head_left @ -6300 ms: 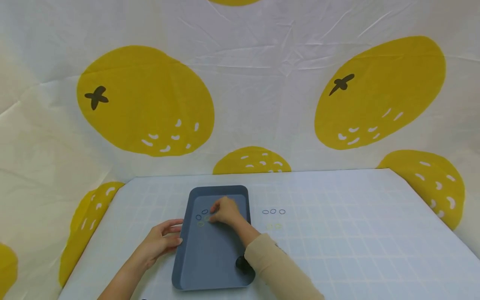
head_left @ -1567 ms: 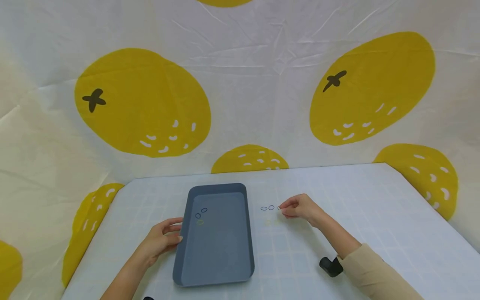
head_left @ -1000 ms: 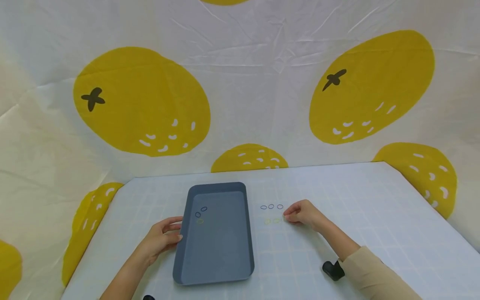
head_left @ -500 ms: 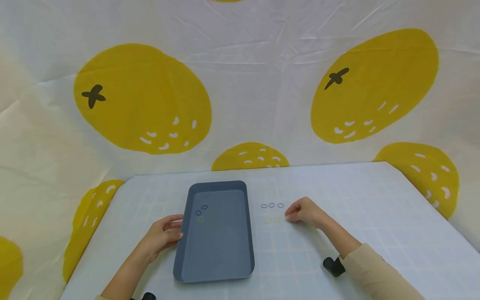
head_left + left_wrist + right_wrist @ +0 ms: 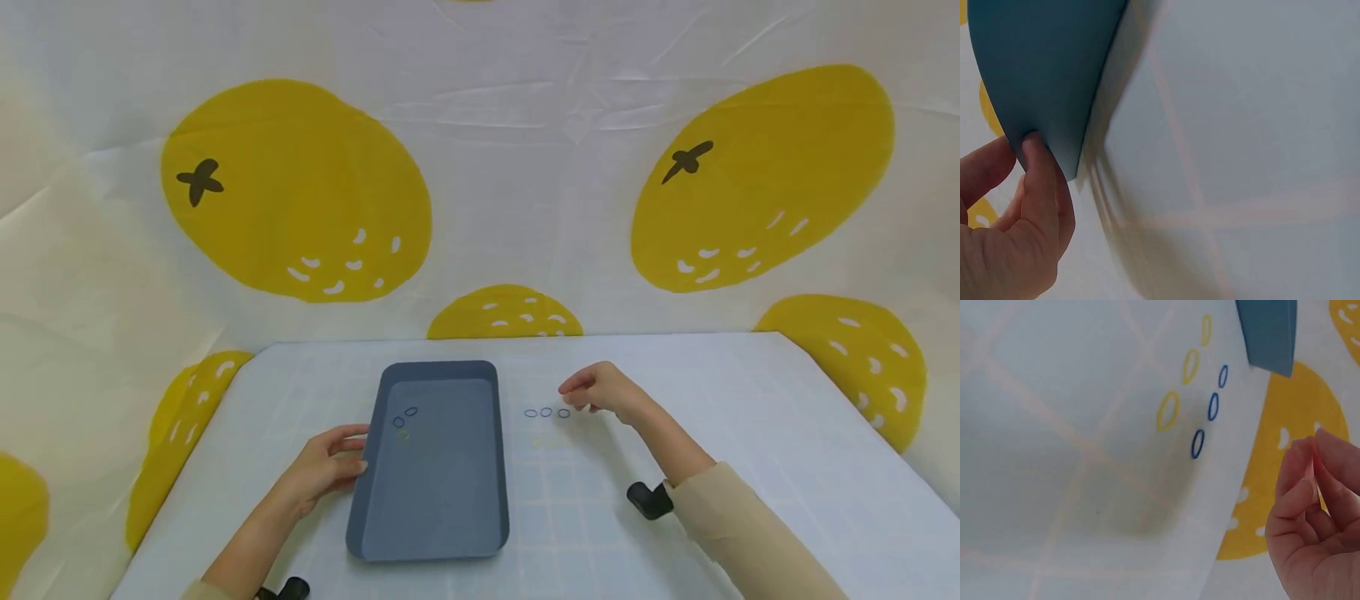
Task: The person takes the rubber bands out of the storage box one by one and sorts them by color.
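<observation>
My left hand (image 5: 324,468) grips the left rim of a blue-grey tray (image 5: 431,508); the left wrist view shows thumb and fingers on either side of its wall. Inside, towards the far left, lie two thin dark blue rings (image 5: 411,412) like rubber bands and one yellow ring (image 5: 403,436). On the table right of the tray, three blue rings (image 5: 1213,407) form a row, with three yellow rings (image 5: 1167,411) in a row nearer me. My right hand (image 5: 611,392) hovers just beyond the right end of the blue row, fingers loosely bent, nothing visible between them.
A pale checked cloth (image 5: 675,400) covers the table. Behind it hangs a white sheet (image 5: 525,208) with big yellow fruit prints. A black wrist device (image 5: 649,500) sits at the right sleeve, and another black device (image 5: 294,588) at the left.
My right hand has carried a yellow ring out of the tray, set it at the right end of the yellow row, let go and risen away. The left hand has stayed on the tray.
</observation>
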{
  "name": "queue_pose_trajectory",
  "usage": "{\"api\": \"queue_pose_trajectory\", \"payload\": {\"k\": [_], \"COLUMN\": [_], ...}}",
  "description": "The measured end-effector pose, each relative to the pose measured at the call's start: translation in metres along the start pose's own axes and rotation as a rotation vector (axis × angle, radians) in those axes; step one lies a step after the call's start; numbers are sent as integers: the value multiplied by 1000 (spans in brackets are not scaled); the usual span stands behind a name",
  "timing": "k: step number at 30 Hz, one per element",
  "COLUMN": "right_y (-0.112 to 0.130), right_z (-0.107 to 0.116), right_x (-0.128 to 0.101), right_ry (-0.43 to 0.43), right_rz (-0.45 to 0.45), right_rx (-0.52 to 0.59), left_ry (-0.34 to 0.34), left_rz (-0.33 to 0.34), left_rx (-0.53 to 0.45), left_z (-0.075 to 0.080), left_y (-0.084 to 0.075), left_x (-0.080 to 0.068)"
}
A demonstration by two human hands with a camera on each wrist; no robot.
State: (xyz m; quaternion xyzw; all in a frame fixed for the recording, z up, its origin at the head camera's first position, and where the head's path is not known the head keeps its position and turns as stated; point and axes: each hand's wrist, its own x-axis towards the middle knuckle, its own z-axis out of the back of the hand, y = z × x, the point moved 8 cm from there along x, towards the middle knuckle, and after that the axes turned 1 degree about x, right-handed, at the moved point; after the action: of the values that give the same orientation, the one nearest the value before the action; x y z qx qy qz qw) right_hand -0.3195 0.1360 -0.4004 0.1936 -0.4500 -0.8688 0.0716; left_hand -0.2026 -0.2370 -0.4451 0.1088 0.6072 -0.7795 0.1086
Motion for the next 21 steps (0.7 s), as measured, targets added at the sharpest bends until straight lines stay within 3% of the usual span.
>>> {"api": "queue_pose_trajectory", "payload": {"k": [11,21], "right_y": [63,100], "right_z": [-30,-70], "right_x": [21,35], "right_ry": [74,130], "right_rz": [108,148], "right_rx": [41,82], "left_ry": [-6,0], "left_rz": [3,5], "left_rx": [11,-3], "left_z": [-3,-3], "left_y": [-3,-1], "left_x": [-1,2]}}
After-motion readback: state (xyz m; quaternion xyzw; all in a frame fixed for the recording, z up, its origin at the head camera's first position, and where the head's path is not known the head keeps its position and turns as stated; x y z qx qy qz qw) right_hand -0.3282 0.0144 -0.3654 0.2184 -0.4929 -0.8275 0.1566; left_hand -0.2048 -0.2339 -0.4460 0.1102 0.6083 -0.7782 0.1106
